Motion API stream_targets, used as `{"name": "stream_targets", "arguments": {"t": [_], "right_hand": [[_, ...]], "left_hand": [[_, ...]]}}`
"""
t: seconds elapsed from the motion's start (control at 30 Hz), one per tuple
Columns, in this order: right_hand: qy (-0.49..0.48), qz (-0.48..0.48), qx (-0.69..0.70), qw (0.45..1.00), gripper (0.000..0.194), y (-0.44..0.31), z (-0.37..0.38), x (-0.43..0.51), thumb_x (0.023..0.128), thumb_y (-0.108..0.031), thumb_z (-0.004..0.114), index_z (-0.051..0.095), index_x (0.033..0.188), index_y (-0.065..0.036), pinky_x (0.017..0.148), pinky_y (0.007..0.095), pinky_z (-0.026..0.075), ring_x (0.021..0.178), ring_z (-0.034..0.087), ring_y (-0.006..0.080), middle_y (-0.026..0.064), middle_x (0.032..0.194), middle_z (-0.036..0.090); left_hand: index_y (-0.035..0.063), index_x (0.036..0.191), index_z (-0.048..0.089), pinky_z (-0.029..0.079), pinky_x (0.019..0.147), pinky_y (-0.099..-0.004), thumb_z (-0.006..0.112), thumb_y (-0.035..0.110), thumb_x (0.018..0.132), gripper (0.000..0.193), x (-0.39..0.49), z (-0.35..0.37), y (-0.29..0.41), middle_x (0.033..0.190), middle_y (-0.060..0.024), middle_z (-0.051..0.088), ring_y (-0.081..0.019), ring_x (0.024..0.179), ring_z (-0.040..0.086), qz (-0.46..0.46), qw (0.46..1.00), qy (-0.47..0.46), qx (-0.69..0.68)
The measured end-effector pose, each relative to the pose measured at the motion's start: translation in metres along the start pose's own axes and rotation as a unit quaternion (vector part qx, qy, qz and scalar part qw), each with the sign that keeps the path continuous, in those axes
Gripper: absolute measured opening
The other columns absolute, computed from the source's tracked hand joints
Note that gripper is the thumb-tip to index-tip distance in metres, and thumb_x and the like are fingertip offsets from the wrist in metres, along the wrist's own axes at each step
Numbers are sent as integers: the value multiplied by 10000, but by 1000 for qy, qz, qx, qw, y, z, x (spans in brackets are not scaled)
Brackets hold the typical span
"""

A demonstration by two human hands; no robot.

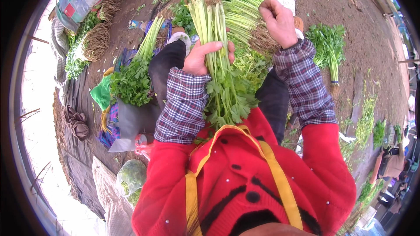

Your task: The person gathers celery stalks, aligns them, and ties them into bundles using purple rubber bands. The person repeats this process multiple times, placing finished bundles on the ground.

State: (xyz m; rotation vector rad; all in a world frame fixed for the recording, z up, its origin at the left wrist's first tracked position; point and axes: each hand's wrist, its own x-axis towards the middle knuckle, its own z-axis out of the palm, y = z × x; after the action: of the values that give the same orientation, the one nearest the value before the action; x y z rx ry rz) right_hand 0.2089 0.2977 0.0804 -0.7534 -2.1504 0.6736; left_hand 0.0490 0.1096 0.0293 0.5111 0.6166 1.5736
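Stalks of leafy celery (210, 23) are gripped in my left hand (210, 54), roots up and leaves hanging down over my lap. My right hand (278, 23) is raised to the right of them, its fingers curled together; whether something thin is between the fingertips cannot be told. Beneath and beyond my hands lies a pile of celery (242, 16) with pale stalks and brown roots. To my left, more celery (131, 78) rests leaves toward me. A tied celery bunch (333, 62) lies on the soil at my right.
Bundles with brown roots (96, 41) lie at the upper left under a patterned cloth (87, 0). A clear bag of greens (131, 177), a brown cloth (76, 123) and a grey sheet (133, 121) are on the left. Loose trimmings (366, 111) cover soil at right; people are farther off.
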Motion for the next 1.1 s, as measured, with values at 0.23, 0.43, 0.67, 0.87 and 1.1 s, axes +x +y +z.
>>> {"name": "stream_targets", "arguments": {"t": [0.23,0.43,0.67,0.87,1.1], "right_hand": [[-130,-7,247,960,379,-21,18,-6,956,-166,688,578,1268,19,647,255,482,719,588,105,42,817,652],[-92,-124,158,975,295,-16,27,6,939,-204,704,645,1159,-16,618,320,495,672,625,175,81,811,710],[-155,41,232,959,448,-37,-15,14,960,-256,651,555,1333,-28,670,328,548,787,668,162,99,1043,671],[-240,-40,230,942,469,-26,10,0,950,-295,690,575,1320,-32,721,314,561,808,664,171,120,993,682],[33,-110,172,978,263,-26,-27,37,965,-236,675,672,1127,-29,574,274,431,631,512,96,-7,729,573]], "left_hand": [[15,1270,517,575,630,-348,667,126,893,421,0,9,-5,898,-168,666,-263,723,683,17,998,-7,54],[5,1301,482,541,632,-373,637,226,953,440,-13,12,-7,859,-140,621,-257,699,640,-9,998,-44,48],[29,1258,518,540,558,-355,651,183,938,379,-23,13,-7,858,-151,644,-261,667,661,9,999,-32,13],[30,1209,523,536,554,-352,661,153,927,337,-24,19,-6,847,-147,644,-254,650,654,-9,999,-44,6],[-9,1147,565,521,523,-325,689,71,897,291,-34,33,-3,763,-118,641,-214,595,632,58,992,56,100]]}}
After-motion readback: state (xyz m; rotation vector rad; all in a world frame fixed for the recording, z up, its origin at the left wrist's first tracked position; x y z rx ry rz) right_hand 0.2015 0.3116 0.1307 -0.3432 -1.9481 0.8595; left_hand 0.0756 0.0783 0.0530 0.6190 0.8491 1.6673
